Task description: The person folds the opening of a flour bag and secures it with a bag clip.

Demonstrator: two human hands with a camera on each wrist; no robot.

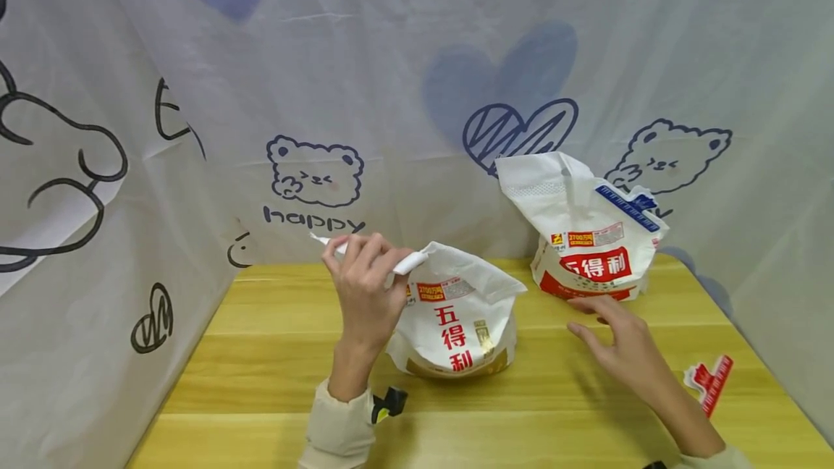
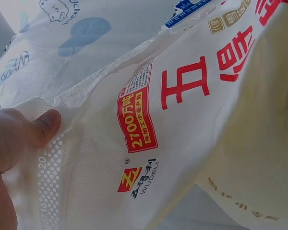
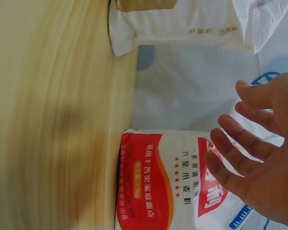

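Observation:
My left hand (image 1: 370, 288) grips the folded top edge of a white flour bag (image 1: 482, 288) with red characters and a gold base band. In the left wrist view the thumb (image 2: 49, 123) presses on the bag's dotted top strip. That bag stands on the table, its top pulled toward the left. My right hand (image 1: 622, 346) is held over the table between the bags, fingers spread and relaxed, with nothing in it. Behind it stands a second flour bag (image 1: 593, 237) with a red label, a blue clip (image 1: 628, 207) across its top right.
A red clip (image 1: 714, 386) lies on the wooden table (image 1: 260, 382) at the right, close to my right forearm. A white cloth (image 1: 391, 93) with printed bears and hearts hangs behind the table and along its sides.

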